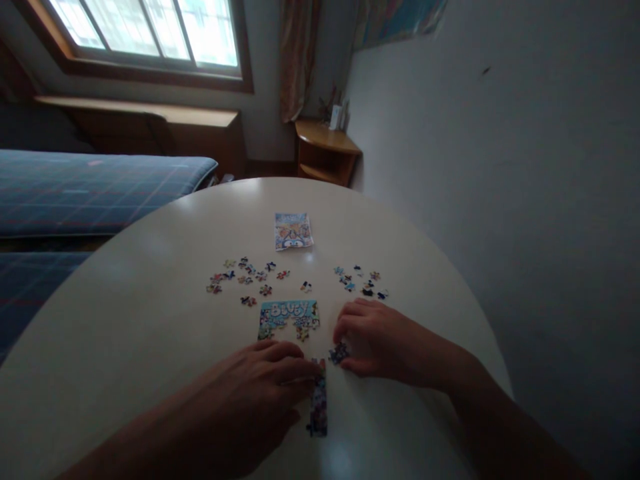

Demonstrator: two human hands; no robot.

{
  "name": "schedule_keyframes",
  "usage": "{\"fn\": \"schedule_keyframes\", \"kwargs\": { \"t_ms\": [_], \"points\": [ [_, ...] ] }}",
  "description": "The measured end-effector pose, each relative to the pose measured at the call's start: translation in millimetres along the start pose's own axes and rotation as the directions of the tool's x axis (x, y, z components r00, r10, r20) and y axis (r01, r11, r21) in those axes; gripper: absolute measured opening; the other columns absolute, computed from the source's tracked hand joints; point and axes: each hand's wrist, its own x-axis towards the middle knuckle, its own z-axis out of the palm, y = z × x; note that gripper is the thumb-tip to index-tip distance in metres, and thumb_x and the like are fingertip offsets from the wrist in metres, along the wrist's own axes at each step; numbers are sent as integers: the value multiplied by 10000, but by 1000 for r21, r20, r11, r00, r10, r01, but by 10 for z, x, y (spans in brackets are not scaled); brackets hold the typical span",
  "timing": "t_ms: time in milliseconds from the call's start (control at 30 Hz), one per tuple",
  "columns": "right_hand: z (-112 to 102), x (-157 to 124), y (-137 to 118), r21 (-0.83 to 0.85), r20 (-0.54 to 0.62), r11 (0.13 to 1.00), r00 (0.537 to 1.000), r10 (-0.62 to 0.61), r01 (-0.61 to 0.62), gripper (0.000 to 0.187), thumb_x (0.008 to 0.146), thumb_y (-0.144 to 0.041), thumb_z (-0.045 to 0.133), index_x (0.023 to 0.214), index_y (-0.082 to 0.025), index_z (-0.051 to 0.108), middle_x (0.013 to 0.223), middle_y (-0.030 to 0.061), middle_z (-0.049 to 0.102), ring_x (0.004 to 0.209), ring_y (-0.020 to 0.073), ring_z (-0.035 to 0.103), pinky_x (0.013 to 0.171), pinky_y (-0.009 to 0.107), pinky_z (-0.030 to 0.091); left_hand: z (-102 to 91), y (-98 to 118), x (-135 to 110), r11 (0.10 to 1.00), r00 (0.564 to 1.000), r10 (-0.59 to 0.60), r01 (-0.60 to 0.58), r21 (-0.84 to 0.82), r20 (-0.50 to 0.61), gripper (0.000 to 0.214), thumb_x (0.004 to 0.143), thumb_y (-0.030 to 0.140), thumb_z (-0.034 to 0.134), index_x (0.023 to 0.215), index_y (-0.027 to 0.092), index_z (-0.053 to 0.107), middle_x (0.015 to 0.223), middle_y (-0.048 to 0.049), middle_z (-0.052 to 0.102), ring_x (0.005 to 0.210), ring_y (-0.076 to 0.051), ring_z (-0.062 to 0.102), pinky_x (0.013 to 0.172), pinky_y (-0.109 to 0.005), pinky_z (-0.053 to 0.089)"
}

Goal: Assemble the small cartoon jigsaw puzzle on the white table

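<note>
My left hand (273,383) reaches over the table from the left, fingers stretched out, its fingertips resting on the upper part of a narrow strip of joined jigsaw pieces (319,407). Between the thumb and curled fingers of my right hand (373,340) is a dark jigsaw piece (339,353), low over or on the tabletop; whether it is one piece or several joined, I cannot tell. Just beyond my left hand lies a joined blue puzzle section (289,311) with white lettering. Its lower edge is uneven and partly hidden by the hand.
Loose jigsaw pieces (261,275) lie scattered at the left, and another group (350,287) at the right, close beyond my right hand. A printed picture sheet (293,232) lies farther back on the round white table (200,220). A wall (500,167) stands to the right.
</note>
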Motion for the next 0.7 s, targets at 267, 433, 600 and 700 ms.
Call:
{"fn": "schedule_keyframes", "kwargs": {
  "t_ms": [267, 433, 600, 700],
  "points": [
    [8, 36, -7, 5, -5, 1000, 1000, -21, 21, 116, 756, -150, 747, 840, -180, 673, 913, 32, 674, 889, 169, 604, 849, 307, 447, -27, -3, -5, 1000, 1000, 12, -12, -8, 28, 347, 938, 154, 522, 1253, 246, 632, 1199, -32, 699, 1100, -201, 622, 1006, -344, 462],
    [70, 69, 11, -5, -47, 1000, 999, -22, 22, 135, 747, -161, 738, 856, -173, 659, 919, 41, 680, 894, 173, 611, 858, 312, 451, -56, 30, 8, 1000, 999, 1, -1, -15, 53, 385, 924, 151, 530, 1288, 246, 612, 1232, -25, 692, 1115, -200, 627, 1023, -347, 452],
    [128, 118, 17, 0, -113, 1000, 993, -27, 28, 171, 717, -168, 748, 861, -183, 656, 891, 27, 695, 880, 178, 625, 875, 327, 456, -56, 43, 5, 1000, 999, 6, -5, -9, 47, 384, 928, 169, 523, 1294, 247, 611, 1261, -29, 684, 1149, -206, 623, 1041, -357, 447],
    [149, 138, 20, -9, -127, 998, 990, -60, 59, 169, 714, -156, 742, 862, -182, 665, 893, 29, 704, 873, 176, 636, 869, 327, 465, -52, 43, 2, 1000, 999, 16, -16, -8, 39, 364, 936, 175, 520, 1278, 249, 620, 1250, -30, 690, 1144, -205, 628, 1039, -360, 451]
  ]
}}
